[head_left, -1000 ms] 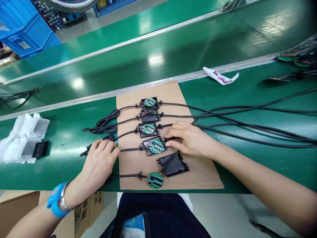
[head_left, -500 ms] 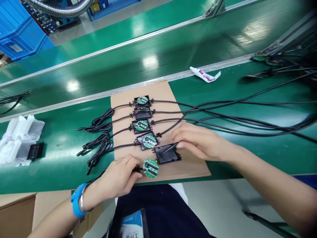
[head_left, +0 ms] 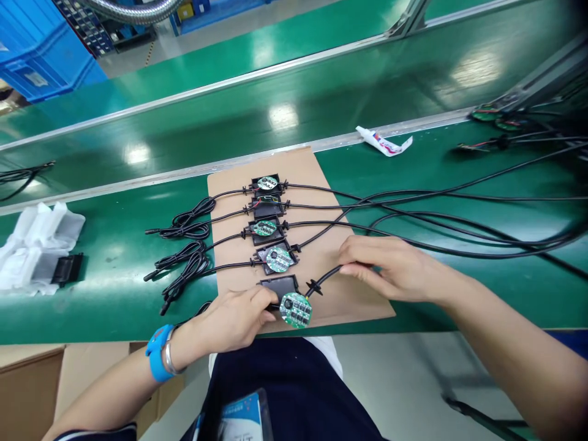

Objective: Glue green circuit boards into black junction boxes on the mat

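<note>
My left hand is closed, its thumb and fingers pinched round the black cable beside a round green circuit board. Its fingertips overlap the lower left of an open black plastic case; whether they grip the case is hidden. On the board's other side, my right hand pinches a black cable carrying a ribbed grommet. The board hangs over the near edge of the case. Above it, several black cases with cables lie in a column, the closest one holding a round board.
A cardboard sheet lies under the cases on the green bench. Coiled cables lie left, long cables right. A white tube rests near the metal rail. White-wrapped parts and blue crates stand left.
The black case has shifted left, partly under my left hand. The board and both hands have moved a little right, and the grommet on the right cable now shows clear of the case.
</note>
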`<state>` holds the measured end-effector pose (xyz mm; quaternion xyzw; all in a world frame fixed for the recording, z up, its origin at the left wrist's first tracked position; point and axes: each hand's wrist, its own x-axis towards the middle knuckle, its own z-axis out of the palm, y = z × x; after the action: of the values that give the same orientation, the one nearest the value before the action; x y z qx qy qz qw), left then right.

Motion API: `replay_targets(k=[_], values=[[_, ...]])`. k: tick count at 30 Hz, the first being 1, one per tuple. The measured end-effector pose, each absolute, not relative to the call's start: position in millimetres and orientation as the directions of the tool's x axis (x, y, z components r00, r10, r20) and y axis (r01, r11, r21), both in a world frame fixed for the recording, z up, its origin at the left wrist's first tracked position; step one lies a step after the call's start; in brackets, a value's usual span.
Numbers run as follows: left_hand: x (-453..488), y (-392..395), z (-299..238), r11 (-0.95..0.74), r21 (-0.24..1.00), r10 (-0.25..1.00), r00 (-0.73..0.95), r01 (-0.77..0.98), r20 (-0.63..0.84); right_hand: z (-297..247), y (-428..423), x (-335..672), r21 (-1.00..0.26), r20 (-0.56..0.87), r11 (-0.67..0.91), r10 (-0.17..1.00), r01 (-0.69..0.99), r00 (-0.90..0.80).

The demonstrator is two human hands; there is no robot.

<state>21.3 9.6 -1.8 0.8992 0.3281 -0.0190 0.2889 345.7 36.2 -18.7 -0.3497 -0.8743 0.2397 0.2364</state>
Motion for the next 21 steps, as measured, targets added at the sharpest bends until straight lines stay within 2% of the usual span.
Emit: replay_targets(k=[3,7,12,16,21], values=[[2.6,6.1,0.3,-0.643,0.475,0.627,0.769,0.601,-0.124,-29.1,30.8,339.1,-0.460,0.197,0.700,0.680,0.546,-0.707],[-12.2,3.2,5.3,-0.639,0.436,0.703,0.711,0.633,-0.002,-40.3,24.4,330.4,-0.378,0.232,0.721,0.681,0.581,-0.694],[-12.9,5.9,-7.7,-0.620,0.368,0.734,0.678,0.693,-0.040,-42.1,21.7,322.6,-0.323,0.238,0.756,0.647,0.569,-0.725],[-14.8,10.5,-15.0,-0.588,0.379,0.757,0.651,0.714,-0.051,-43.7,20.6,322.3,-0.328,0.247,0.752,0.652,0.572,-0.717],[-57.1,-10.6,5.5,-0.586,0.242,0.805,0.589,0.773,0.068,-46.8,14.5,329.4,-0.454,0.237,0.682,0.713,0.573,-0.660]])
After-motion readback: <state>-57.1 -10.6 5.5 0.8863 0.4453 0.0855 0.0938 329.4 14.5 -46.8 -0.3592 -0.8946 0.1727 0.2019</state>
